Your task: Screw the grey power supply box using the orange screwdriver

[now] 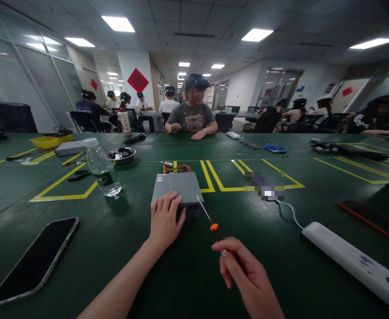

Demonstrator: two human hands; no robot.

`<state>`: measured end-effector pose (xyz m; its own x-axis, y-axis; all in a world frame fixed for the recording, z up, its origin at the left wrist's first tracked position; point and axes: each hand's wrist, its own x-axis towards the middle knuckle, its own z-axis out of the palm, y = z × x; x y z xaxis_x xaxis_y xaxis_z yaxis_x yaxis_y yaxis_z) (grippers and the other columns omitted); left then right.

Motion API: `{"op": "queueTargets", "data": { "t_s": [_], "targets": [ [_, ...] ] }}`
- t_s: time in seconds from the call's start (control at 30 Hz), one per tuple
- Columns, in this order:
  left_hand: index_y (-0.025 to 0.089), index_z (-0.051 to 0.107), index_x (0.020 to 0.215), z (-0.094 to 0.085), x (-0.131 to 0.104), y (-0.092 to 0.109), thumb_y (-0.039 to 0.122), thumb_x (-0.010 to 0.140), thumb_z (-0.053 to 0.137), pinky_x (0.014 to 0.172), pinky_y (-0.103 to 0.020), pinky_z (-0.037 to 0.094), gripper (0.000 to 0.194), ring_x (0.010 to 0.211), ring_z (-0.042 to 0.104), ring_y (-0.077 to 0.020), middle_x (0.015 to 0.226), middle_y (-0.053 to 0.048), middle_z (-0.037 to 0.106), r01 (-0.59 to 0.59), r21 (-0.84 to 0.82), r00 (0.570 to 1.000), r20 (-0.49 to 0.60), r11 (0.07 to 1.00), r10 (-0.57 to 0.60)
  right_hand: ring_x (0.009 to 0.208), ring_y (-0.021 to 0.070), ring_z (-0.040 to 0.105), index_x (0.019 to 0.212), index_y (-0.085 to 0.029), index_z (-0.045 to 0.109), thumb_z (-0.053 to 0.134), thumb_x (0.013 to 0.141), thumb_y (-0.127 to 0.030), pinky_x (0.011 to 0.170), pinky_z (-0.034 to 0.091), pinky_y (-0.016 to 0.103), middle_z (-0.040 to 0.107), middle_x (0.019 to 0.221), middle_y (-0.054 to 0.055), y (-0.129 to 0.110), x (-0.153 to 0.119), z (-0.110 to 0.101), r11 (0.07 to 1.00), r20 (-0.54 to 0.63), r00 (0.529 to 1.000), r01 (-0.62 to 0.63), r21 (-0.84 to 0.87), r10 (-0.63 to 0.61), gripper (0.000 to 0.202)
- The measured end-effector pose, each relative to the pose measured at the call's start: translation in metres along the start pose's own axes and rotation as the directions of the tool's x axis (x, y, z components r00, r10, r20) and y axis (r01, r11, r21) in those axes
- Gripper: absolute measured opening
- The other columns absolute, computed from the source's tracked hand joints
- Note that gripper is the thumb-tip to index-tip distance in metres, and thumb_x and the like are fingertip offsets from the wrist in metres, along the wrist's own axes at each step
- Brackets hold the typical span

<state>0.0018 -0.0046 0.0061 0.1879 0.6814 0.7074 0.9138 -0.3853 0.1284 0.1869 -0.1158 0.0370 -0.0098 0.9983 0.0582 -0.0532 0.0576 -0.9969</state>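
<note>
A flat grey power supply unit point(177, 182) lies on the green table, with a bundle of coloured wires point(177, 168) at its far side. My left hand point(166, 217) grips its near edge, fingers on the top face and thumb against the front side. In my right hand point(244, 270) is a screwdriver point(214, 227) with an orange and black handle, held between thumb and fingers. Its thin shaft slants up and left, and the tip appears at the unit's near right corner. Whether the tip touches the metal, I cannot tell.
A water bottle point(104, 170) stands left of the unit, near a metal bowl point(121, 155). A phone point(36, 259) lies front left. A white power strip point(350, 261) with its cable lies at right. Across the table point(181, 288) sits a person point(191, 110), hands on the tabletop.
</note>
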Motion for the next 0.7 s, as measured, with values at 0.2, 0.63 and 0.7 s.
{"op": "queueTargets", "data": {
  "t_s": [0.2, 0.63, 0.7],
  "targets": [
    [0.021, 0.050, 0.108, 0.001, -0.001, -0.002, 0.028, 0.084, 0.048, 0.091, -0.041, 0.031, 0.026, 0.113, 0.046, -0.0236, 0.119, -0.009, 0.054, -0.023, 0.015, 1.000, 0.003, 1.000, 0.023, 0.076, 0.0139, 0.058, 0.122, -0.021, 0.041, 0.046, 0.082, -0.013, 0.068, 0.050, 0.028, 0.056, 0.098, 0.006, -0.013, 0.043, -0.024, 0.682, 0.317, 0.814, 0.581, -0.443, -0.487, 0.041],
    [0.021, 0.051, 0.108, 0.003, -0.002, -0.003, 0.027, 0.082, 0.050, 0.090, -0.041, 0.031, 0.026, 0.112, 0.047, -0.0242, 0.118, -0.009, 0.055, -0.034, 0.026, 0.999, -0.018, 0.999, 0.035, 0.044, 0.0106, 0.044, 0.084, -0.013, 0.058, 0.053, 0.072, -0.016, 0.042, 0.031, 0.025, 0.053, 0.055, 0.000, 0.011, 0.055, -0.033, -0.147, 0.717, 0.201, 0.908, -0.391, -0.667, 0.013],
    [0.021, 0.051, 0.108, 0.003, -0.001, -0.003, 0.027, 0.082, 0.050, 0.090, -0.040, 0.031, 0.027, 0.112, 0.047, -0.0242, 0.118, -0.009, 0.056, -0.037, 0.027, 0.999, -0.015, 0.999, 0.037, 0.045, 0.0104, 0.045, 0.083, -0.013, 0.058, 0.054, 0.071, -0.013, 0.044, 0.032, 0.025, 0.055, 0.056, 0.000, 0.010, 0.056, -0.036, -0.125, 0.688, 0.237, 0.893, -0.432, -0.686, 0.013]
  ]
}}
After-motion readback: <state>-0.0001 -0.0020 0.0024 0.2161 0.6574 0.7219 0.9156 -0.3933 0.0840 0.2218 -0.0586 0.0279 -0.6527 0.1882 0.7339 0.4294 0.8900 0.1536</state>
